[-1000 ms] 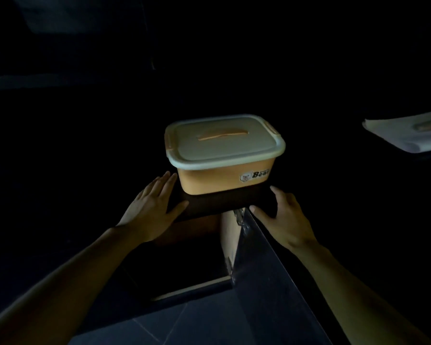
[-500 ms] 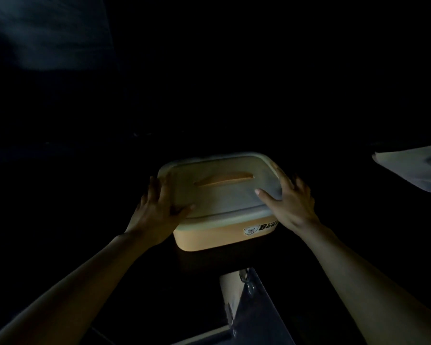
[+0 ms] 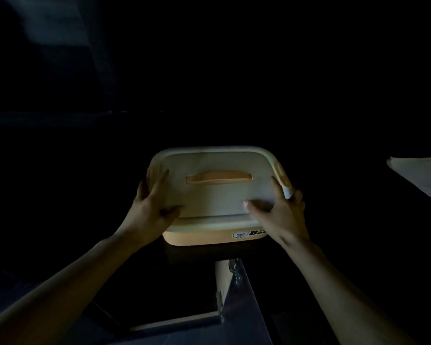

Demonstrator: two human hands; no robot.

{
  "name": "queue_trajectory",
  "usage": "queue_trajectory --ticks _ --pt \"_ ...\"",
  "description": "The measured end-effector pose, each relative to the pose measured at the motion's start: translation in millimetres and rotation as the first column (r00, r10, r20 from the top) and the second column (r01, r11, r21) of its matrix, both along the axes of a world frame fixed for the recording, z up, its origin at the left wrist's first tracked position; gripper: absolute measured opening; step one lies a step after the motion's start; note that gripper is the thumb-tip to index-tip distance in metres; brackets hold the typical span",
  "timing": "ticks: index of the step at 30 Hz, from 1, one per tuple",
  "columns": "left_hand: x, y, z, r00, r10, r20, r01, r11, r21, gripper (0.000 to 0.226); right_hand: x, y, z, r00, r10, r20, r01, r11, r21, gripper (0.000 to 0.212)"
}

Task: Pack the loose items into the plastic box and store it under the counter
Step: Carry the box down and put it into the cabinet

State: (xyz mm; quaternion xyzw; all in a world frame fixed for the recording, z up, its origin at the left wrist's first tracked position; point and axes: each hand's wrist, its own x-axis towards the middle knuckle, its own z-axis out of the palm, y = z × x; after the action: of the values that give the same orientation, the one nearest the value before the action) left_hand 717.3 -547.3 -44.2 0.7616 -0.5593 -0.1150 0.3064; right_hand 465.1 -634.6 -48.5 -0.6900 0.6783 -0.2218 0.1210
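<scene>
- The box [image 3: 202, 239] was straight ahead of me at the near edge of the dark counter. Its lid [image 3: 217, 195] was on and the handle [image 3: 218, 179] lay flat.
- My left hand [image 3: 147, 210] clasped the left end, with the fingers up along the rim and the thumb across the lid's near corner.
- My right hand [image 3: 281, 215] clasped the right near corner. The thumb lay on the lid and the fingers curled round the side just below the latch [image 3: 281, 178].
- So both hands were clamped on the box, one at each short end, with neither on the handle.
- The box's long axis ran left to right across me, and the handle ran the same way. Both hands were about equally near, the right a little closer to the front.
- In that light I could not tell whether the base rested on the counter or hung just clear of it.
- The open space lay below the box and toward me, beside the pale door [image 3: 222, 277] that stood open with its hinges showing.
- I judged that the packing was done and that the next move was down and in. The box would need to stay level to clear the counter edge and the door.
- A pale sheet [image 3: 418, 175] lay well off to the right.
</scene>
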Motion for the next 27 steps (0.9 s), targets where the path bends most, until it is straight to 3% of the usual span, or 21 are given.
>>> queue_trajectory --ticks 7,14,17,21,24,27 --pt "-3 22 10 1.0 0.027 -0.013 -0.026 0.999 0.045 0.103 -1 5 3 0.999 0.025 -0.033 -0.025 1.0 -0.005 0.096" --pt "6 8 16 0.985 0.059 -0.16 -0.04 0.992 0.122 0.12 9 -34 12 0.999 0.036 0.006 -0.036 0.999 0.022 0.097" --pt "8 2 12 0.986 0.084 -0.145 -0.065 0.989 0.132 0.12 15 -31 14 1.0 0.021 0.011 -0.021 1.0 0.006 0.095" --pt "9 4 6 0.984 0.072 -0.165 -0.063 0.996 0.063 0.117 8 -21 20 0.996 0.052 0.066 -0.053 0.998 0.019 0.096" --pt "11 12 2 0.963 0.061 -0.263 -0.071 0.997 -0.03 0.115 5 -11 23 0.996 0.021 0.085 -0.024 0.999 0.041 0.104" --pt "11 24 -3 0.942 0.131 -0.309 -0.142 0.99 -0.014 0.115 9 1 24 0.999 -0.011 0.052 0.006 0.995 0.104 0.111"
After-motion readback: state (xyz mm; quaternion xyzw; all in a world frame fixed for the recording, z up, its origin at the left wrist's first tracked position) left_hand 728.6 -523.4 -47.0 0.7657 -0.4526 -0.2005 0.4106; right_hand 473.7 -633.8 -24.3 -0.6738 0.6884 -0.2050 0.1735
